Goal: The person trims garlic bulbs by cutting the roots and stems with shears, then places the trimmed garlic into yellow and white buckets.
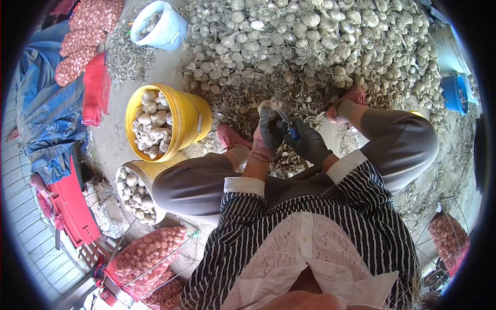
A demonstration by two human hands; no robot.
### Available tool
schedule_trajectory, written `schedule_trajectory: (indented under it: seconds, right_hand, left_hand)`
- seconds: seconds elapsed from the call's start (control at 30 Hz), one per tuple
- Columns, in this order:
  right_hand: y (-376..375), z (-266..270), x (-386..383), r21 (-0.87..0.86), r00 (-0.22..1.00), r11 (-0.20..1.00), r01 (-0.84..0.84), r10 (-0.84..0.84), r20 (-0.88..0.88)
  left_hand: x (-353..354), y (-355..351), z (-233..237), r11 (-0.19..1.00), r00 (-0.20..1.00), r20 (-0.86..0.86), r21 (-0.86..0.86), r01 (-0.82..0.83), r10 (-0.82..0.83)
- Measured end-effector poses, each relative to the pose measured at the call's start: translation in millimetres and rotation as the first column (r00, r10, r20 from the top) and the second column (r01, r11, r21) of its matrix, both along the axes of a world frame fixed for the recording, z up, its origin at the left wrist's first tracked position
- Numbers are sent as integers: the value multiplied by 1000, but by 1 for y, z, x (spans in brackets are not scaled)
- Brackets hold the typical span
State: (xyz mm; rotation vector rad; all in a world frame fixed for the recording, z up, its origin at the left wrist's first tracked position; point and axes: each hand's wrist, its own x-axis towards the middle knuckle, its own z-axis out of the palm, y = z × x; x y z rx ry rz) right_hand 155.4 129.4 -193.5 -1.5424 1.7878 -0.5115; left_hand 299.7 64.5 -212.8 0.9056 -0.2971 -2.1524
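Between my knees, my left hand [270, 133] in a dark-coated glove is closed round a garlic bulb [267, 106]. My right hand [311, 143], gloved as well, grips a pair of blue-handled shears [293, 131], with the blades up against the bulb. A large heap of garlic bulbs [310, 39] with dry stems lies right in front of my feet. To my left stands a yellow bucket [194, 121] filled with trimmed garlic. Dry skins and stem bits [289, 160] litter the floor beneath my hands.
A second bucket of garlic [157, 178] stands beside my left knee. A white bucket [178, 31] is farther off at upper left, and a blue bucket [454, 94] at far right. Red mesh sacks of garlic [147, 258] lie at lower left, near a blue tarp [49, 98].
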Motion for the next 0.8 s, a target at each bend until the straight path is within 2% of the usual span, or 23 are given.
schedule_trajectory:
  seconds: [0.07,0.17,0.23,0.3,0.33,0.37,0.4,0.43,0.47,0.53,0.57,0.6,0.67,0.73,0.8]
  right_hand:
    - [3,-9,-1,91,987,995,-36,22,157]
    - [0,-18,-3,109,988,991,-76,60,144]
    - [2,-13,-2,141,993,987,-75,61,98]
    - [4,-8,-1,180,997,981,-72,64,50]
    - [3,-5,0,98,995,991,-88,84,46]
    - [2,-4,1,13,993,994,-107,107,42]
    - [2,-6,1,16,993,994,-111,110,42]
    - [3,-9,-1,27,988,998,-60,55,144]
    - [4,-11,-3,43,970,999,-10,-1,243]
    - [-1,5,-11,46,983,999,15,-23,182]
    - [-3,12,-15,45,991,998,46,-51,121]
    - [-4,11,-17,48,991,998,46,-52,120]
    - [-6,10,-22,-143,988,985,-97,78,-133]
    - [-11,21,-22,-156,974,976,-154,124,-190]
    - [-12,24,-20,-166,956,964,-209,165,-244]
  left_hand:
    - [3,3,-8,998,998,-31,37,-56,57]
    - [10,9,-17,983,985,-60,96,-155,161]
    - [9,5,-5,975,978,-61,119,-190,198]
    - [16,-5,7,971,925,-299,122,-206,234]
    - [21,-9,6,970,924,-300,126,-208,237]
    - [27,-14,4,964,931,-263,148,-220,253]
    - [31,-17,-1,958,937,-225,170,-233,268]
    - [34,-18,-14,963,952,-150,26,-267,268]
    - [41,-19,-26,962,951,-151,29,-270,271]
    - [51,-23,-37,919,941,65,-247,-308,333]
    - [47,-22,-42,868,889,249,-426,-256,385]
    - [46,-22,-40,869,889,249,-423,-256,383]
    - [44,-22,-36,799,721,588,-596,80,367]
    - [35,-16,-25,781,674,632,-611,129,383]
    - [31,-14,-26,725,548,748,-604,331,374]
